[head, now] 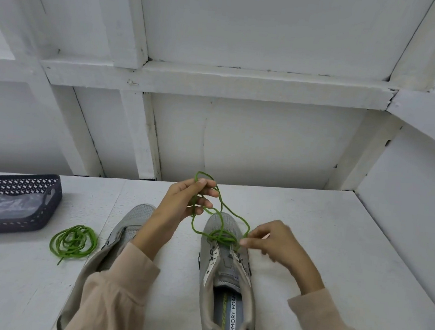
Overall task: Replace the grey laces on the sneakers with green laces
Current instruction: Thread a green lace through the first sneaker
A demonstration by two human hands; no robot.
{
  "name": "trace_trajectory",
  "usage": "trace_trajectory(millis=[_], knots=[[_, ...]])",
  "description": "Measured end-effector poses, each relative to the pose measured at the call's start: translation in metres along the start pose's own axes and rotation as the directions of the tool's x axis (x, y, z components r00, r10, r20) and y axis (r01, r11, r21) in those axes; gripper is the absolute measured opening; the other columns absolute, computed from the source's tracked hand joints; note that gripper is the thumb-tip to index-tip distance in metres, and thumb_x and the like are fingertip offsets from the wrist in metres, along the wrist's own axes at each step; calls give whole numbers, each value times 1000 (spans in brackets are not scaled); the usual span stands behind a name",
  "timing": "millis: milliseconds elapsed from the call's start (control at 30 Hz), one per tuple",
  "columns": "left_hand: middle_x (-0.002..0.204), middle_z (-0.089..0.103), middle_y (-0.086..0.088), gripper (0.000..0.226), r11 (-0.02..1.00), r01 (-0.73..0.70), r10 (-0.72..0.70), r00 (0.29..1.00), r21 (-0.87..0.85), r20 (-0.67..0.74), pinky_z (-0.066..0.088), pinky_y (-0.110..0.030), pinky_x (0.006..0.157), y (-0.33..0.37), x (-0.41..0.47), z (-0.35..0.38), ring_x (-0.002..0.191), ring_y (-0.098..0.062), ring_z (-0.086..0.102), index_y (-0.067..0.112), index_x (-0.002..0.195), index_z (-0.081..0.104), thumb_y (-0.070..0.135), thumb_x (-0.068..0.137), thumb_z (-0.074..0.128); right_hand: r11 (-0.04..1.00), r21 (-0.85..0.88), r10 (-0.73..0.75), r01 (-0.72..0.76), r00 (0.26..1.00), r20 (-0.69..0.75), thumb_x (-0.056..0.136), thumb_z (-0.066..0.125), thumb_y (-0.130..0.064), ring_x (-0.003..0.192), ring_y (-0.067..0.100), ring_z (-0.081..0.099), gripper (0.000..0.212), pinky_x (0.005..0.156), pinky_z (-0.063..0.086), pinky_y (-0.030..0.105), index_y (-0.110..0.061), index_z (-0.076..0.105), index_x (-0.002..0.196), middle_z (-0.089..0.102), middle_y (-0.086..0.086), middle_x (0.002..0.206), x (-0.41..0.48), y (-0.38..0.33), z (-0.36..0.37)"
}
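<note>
— Where's the lace (220,236)?
— Centre frame, through the front eyelets of the shoe (226,277). The left hand (183,201) has its grip curled round the slack; the right hand (270,243) pinches a strand by the eyelets.
— Advice?
— I'd even both ends first, then thread untwisted.

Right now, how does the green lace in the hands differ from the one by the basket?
The held lace loops between the left hand and right hand; the spare lace lies coiled on the table. The held lace crosses the sneaker's eyelets; the spare lace is unthreaded. Both are green.
</note>
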State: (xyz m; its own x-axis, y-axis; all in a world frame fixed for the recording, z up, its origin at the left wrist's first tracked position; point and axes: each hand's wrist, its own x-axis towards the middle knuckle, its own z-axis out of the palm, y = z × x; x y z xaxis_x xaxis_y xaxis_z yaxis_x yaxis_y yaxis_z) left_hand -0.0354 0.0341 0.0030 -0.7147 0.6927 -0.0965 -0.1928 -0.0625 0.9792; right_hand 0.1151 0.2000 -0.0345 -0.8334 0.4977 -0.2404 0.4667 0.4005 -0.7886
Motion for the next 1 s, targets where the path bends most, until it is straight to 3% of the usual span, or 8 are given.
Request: trace_trajectory(millis=[67,133,233,367,567,733,867,1000], knots=[[89,72,-5,25,1000,-2,2,1000,-16,18,42,-18,52,3,0,3,63,-13,61,8,103,68,22,101,47,989,-141,-80,50,973,-216,73,81,-39,67,7,58,23,61,45,25,-19,72,79,67,-8,76,-2,-19,-10],[91,72,-5,26,1000,-11,12,999,-15,41,40,-18,51,8,0,7,63,-13,60,8,106,67,24,101,47,981,-77,-192,177,932,-306,78,77,-38,68,9,56,18,65,43,28,-23,68,83,65,-9,78,-4,-43,-11],[93,72,-5,27,998,-52,53,995,-19,82,38,-19,51,16,-1,15,63,-14,58,8,109,65,25,102,45,933,72,-318,353,901,-295,88,68,-27,80,13,59,8,71,45,28,-22,68,94,67,-10,91,1,-74,-4],[100,71,-7,29,982,-186,184,980,20,82,36,-23,53,32,-2,16,65,-17,58,14,116,61,30,103,41,877,96,-442,471,868,-226,96,52,-9,101,3,56,26,77,41,11,-24,61,115,62,-11,117,10,-98,-6],[110,72,-8,32,945,-308,293,946,108,138,41,-25,57,55,-4,6,66,-18,61,24,132,51,30,105,36,817,156,-543,555,832,-117,89,69,-23,113,-2,57,42,102,38,29,-25,54,127,66,-12,115,19,-120,-25],[108,73,-4,35,897,-389,360,918,210,164,48,-26,61,66,-5,15,69,-17,64,31,138,47,29,105,37,810,166,-559,563,826,-73,78,80,-20,86,4,68,41,80,51,20,-17,62,115,70,-3,88,27,-137,-27],[101,74,-2,35,858,-453,432,892,243,136,49,-26,62,72,-4,19,70,-16,65,27,139,47,26,105,37,768,75,-606,636,760,-235,81,75,-18,72,4,64,14,66,45,15,-16,73,95,72,-5,78,34,-141,-22],[90,70,4,34,846,-460,453,887,269,89,52,-24,61,72,-3,17,71,-18,67,26,137,50,24,106,37,748,79,-580,659,707,-405,79,79,-29,66,4,54,17,64,43,21,-22,78,94,66,-9,83,36,-136,-17]])
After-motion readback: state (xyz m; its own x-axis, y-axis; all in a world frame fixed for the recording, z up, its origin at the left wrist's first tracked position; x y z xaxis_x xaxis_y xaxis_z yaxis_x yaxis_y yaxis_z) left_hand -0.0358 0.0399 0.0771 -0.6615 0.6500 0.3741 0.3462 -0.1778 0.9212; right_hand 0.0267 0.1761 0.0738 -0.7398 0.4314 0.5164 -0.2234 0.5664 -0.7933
